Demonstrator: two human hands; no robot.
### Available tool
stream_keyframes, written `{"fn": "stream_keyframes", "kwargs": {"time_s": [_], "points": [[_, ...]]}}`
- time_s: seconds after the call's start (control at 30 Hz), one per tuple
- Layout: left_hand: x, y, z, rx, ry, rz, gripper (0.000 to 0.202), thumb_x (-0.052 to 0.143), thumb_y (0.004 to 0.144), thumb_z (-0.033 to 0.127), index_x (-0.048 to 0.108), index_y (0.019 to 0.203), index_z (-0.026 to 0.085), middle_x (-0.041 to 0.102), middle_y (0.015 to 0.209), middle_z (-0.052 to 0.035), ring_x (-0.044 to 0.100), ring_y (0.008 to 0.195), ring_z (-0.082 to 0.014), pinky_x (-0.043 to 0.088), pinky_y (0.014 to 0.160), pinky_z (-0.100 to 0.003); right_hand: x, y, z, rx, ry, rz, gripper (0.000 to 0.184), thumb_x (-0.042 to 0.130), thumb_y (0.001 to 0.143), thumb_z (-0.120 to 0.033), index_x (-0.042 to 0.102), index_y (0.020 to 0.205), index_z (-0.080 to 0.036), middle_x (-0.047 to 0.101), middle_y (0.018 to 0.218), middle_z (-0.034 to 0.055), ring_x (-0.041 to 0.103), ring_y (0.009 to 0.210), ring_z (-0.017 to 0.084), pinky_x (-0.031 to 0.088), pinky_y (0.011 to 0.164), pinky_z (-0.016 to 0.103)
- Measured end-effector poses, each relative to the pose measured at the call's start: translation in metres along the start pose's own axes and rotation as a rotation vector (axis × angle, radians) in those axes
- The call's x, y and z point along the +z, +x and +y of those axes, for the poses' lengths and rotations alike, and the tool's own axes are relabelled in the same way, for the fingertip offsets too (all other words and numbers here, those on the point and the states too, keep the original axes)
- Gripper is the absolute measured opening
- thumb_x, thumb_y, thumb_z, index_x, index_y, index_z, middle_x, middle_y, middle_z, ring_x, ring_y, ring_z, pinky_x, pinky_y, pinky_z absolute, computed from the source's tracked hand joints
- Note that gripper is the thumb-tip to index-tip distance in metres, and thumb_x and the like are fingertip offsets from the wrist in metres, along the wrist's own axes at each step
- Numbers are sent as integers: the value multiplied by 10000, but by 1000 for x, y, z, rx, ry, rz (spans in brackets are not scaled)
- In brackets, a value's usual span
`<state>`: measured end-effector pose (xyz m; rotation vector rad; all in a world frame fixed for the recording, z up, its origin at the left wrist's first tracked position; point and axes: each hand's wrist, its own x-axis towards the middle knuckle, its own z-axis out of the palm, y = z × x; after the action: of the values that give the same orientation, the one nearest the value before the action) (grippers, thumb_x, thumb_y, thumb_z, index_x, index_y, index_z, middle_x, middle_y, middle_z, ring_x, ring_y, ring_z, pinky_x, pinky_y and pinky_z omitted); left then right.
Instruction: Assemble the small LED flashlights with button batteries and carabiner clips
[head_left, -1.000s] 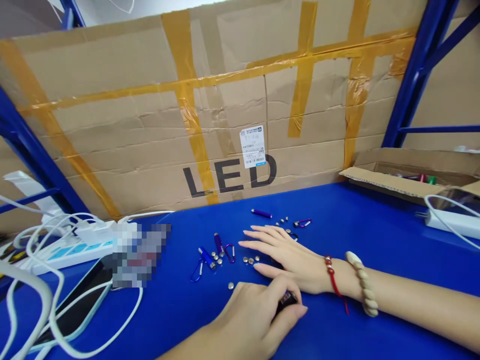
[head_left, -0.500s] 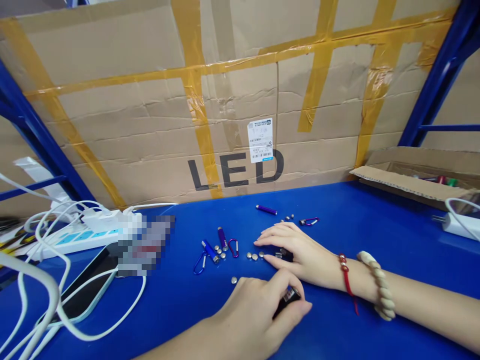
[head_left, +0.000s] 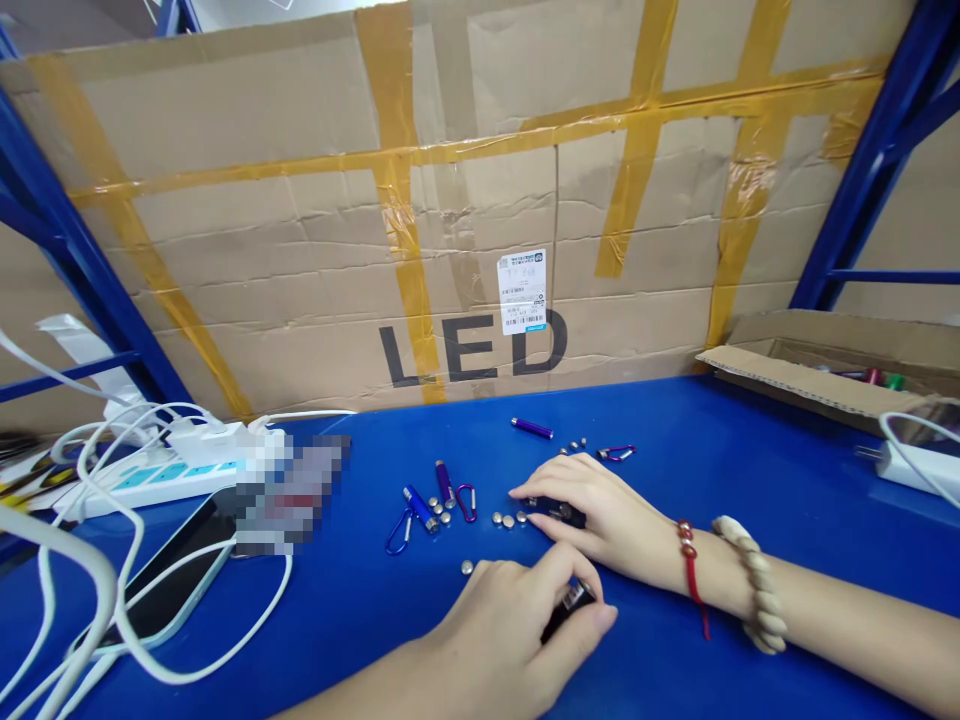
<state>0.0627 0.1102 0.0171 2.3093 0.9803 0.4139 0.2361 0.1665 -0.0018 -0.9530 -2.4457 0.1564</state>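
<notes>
My left hand (head_left: 517,625) rests on the blue tabletop (head_left: 712,480), thumb and fingers pinched round a small black flashlight body (head_left: 566,605). My right hand (head_left: 592,510), with a red string and a bead bracelet at the wrist, lies just beyond it, fingers curled over a small dark part (head_left: 559,512) beside loose silver button cells (head_left: 508,520). Blue and purple mini flashlights with carabiner clips (head_left: 427,505) lie to the left, and a purple tube (head_left: 532,428) sits further back.
A taped cardboard sheet marked LED (head_left: 472,350) stands along the back. At left lie a power strip (head_left: 150,480), white cables (head_left: 90,600) and a phone (head_left: 165,580). An open cardboard box (head_left: 825,370) and a white charger (head_left: 919,465) sit at right. Blue shelf posts (head_left: 870,170) flank the bench.
My right hand's stretched fingers have curled in over the small dark part by the button cells. My left hand keeps its hold on the black flashlight body. The view has shifted slightly.
</notes>
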Motion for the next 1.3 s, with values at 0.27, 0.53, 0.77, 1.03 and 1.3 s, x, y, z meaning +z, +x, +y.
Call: {"fn": "stream_keyframes", "kwargs": {"time_s": [0.27,0.53,0.77,1.03,1.3], "points": [[3,1,-5,27,9,38,117,445,885,309,540,913,246,461,506,91,457,439,-93,307,501,-183,-1,1,-1,65,-11,19,253,515,875,-288,603,1105,-226,633,1071,57,572,973,196,420,847,353],[6,1,-7,-3,39,75,111,479,858,335,552,905,266,424,512,102,422,442,-87,282,555,-211,2,3,0,86,-11,34,210,515,872,-274,642,1032,-226,649,951,61,585,905,203,425,833,376],[6,3,-9,17,14,81,90,486,855,317,547,881,256,386,493,106,378,418,-74,254,514,-198,1,3,0,118,32,20,157,526,871,-274,669,918,-230,647,905,43,579,866,185,419,815,356],[6,5,-9,26,12,53,53,492,836,272,530,852,239,388,488,103,357,407,-80,230,463,-185,0,2,-2,135,34,28,148,550,861,-298,679,905,-242,658,899,35,577,868,189,419,813,350],[6,6,-9,42,-2,53,57,480,840,265,522,841,227,372,479,101,334,393,-76,212,442,-180,-1,3,-3,135,45,12,128,557,857,-256,681,889,-244,652,893,25,578,862,181,418,790,337]]}}
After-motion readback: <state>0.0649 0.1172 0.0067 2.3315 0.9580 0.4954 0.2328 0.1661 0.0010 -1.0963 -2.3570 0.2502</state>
